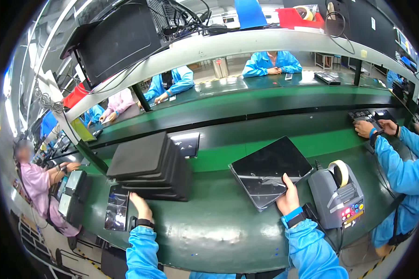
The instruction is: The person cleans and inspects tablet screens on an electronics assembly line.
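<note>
My right hand (289,199) grips a black tablet (271,168) by its near right corner, thumb on top of the glossy screen. The tablet is tilted over the bench, and a shiny clear film seems to cover part of it. My left hand (140,207) is stretched out, holding nothing, beside the right edge of a second dark, reflective tablet (116,215) lying on the bench; whether it touches that tablet I cannot tell. Just beyond my left hand stands an uneven stack of black pads (137,158). Another dark tablet (187,143) lies behind the stack, partly hidden.
A grey tape dispenser (337,195) with coloured buttons stands right of my right hand. The green bench (209,223) curves in front of me. A co-worker's hands (370,128) handle a dark device at right. More people sit across and at left. A white rail (246,43) crosses above.
</note>
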Available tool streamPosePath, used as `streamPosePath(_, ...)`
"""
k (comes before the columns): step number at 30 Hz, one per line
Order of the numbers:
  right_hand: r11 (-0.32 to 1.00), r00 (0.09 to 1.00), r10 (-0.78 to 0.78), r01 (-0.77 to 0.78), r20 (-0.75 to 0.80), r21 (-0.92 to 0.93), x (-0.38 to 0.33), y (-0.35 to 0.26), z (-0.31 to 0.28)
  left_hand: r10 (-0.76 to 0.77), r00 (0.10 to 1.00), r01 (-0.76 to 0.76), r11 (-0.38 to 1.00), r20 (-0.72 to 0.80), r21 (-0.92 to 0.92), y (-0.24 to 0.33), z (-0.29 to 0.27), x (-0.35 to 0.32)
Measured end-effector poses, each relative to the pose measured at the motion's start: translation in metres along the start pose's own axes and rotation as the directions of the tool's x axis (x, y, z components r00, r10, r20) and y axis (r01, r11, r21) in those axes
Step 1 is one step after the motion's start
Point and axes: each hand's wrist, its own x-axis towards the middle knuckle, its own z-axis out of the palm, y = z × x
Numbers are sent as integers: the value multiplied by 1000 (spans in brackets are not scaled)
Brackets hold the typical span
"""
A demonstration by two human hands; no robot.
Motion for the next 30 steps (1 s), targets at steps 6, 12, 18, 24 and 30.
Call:
streamPosePath(6,1000,1000,-13,13,-29,6,-1,3,5,80,909,-59,996,409,-64,64,54,-77)
streamPosePath(12,1000,999,18,-17,-37,17,-6,-3,8,119,868,-233,955,482,184,115,79,-113)
streamPosePath(18,997,998,50,-49,-24,53,-2,-3,2,270,885,-411,837,380,362,100,95,-115)
streamPosePath(24,998,999,37,-36,-25,42,-2,-3,1,283,866,-417,864,413,283,103,116,-116)
streamPosePath(30,998,999,31,-29,-27,59,-4,-2,3,250,858,-338,932,449,126,93,140,-100)
